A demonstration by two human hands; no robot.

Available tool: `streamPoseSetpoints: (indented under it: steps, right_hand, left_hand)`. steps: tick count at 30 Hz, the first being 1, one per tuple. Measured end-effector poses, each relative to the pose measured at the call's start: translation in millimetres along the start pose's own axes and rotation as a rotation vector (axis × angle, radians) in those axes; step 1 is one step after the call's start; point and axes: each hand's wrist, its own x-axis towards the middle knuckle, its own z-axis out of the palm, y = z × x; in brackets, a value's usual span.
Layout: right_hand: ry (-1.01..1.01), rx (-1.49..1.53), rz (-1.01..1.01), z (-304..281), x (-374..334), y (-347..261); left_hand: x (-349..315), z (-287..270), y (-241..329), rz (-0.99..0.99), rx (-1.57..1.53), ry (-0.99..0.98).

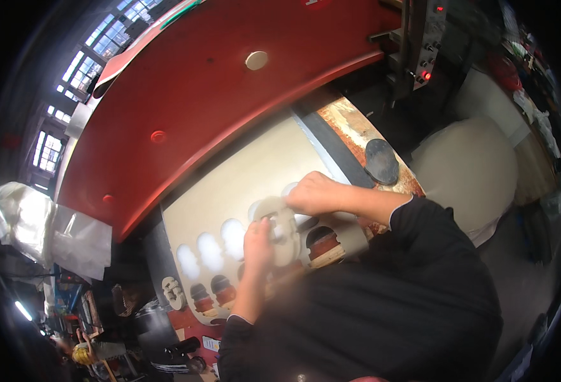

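Note:
A beige oval piece with notched edges [285, 247], blurred by motion, is between my hands above a beige sheet [229, 184]. My left hand [258, 245] is closed on its left side, thumb uppermost. My right hand [315, 193] is closed at its upper right edge, fingertips mostly hidden. Oval cutouts run in rows along the near part of the sheet. White shows through the farther row of holes [232, 237]; dark and reddish surfaces show through the nearer ones.
Beyond the sheet spans a large red machine beam [229, 76], with a control panel [425, 57] at its right. A dark oval disc [381, 162] lies on the worn board at right. Similar beige cut pieces [172, 293] sit by the sheet's left corner. Clear plastic bags [32, 223] hang at left.

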Motion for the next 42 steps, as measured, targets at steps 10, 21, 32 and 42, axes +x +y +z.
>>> streamPoseSetpoints:
  steps: [10, 21, 32, 42]
  right_hand:
    - [-0.107, -0.244, -0.007, -25.1, -21.7, 41.9]
    - [0.782, 0.465, 0.838, -56.7, -143.8, 149.4]
    - [-0.053, 0.268, 1.763, 41.1, -333.6, 222.4]
    - [0.933, 0.738, 0.744, -4.0, -152.3, 84.4]
  left_hand:
    - [-20.3, -16.1, 25.9, 0.202, 0.305, 0.149]
    - [-46.4, -51.2, -10.3, 0.151, -0.074, 0.068]
    - [-46.3, -53.2, -44.0, 0.07, -0.242, 0.097]
    - [-26.2, -50.9, -62.5, 0.037, -0.227, 0.328]
